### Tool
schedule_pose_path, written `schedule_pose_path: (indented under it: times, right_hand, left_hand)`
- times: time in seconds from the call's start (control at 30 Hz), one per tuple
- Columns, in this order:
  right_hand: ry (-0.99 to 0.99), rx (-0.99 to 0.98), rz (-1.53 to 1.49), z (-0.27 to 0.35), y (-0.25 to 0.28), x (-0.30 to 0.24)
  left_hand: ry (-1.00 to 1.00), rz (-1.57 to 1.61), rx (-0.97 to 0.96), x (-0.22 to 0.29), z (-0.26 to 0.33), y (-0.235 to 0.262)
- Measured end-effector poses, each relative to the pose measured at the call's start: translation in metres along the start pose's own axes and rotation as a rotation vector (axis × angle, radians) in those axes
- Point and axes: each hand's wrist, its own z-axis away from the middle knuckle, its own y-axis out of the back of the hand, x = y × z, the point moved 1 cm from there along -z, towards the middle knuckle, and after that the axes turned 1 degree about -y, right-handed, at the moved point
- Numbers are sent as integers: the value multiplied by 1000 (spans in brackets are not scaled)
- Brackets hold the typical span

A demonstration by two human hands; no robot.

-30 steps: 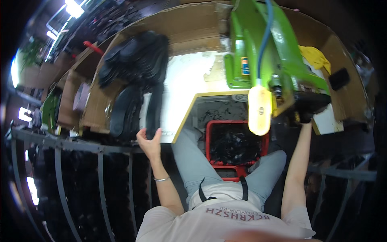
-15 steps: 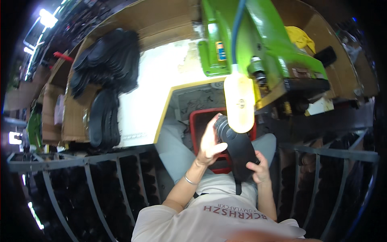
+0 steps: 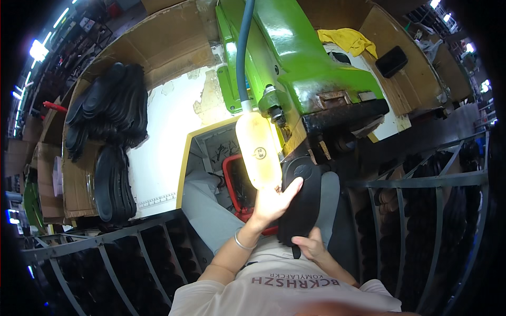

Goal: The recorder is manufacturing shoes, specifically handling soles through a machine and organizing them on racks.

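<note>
Lifted higher since the earlier frame, black rubber shoe sole now upright over the lap, toe just below the green metal machine and beside its pale yellow oblong lamp. Probably light, flexible and grippy; best held at the edges. Left hand spread flat on its side, right hand pinching the heel, both forearms bent upward.

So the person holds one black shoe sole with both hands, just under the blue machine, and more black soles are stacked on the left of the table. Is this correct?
Not quite: the machine is green, not blue; only its hose is blue. The head view shows this. The rest holds: left hand and right hand both hold the black shoe sole just under it, and more black soles are stacked on the left of the table.
</note>
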Motion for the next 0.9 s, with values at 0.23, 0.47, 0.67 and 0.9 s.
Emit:
schedule_pose_path:
  times: [0.23,0.47,0.67,0.9]
  right_hand:
    - [411,467,3,-1,33,-74]
    - [650,394,114,-60,17,-174]
    - [580,179,102,-96,-18,-178]
    - [450,70,79,-107,-42,-141]
  left_hand:
    - [-65,152,101,-2,1,-9]
    - [-117,129,159,11,-5,1]
    - [-157,304,146,10,3,43]
    - [1,293,194,-11,48,89]
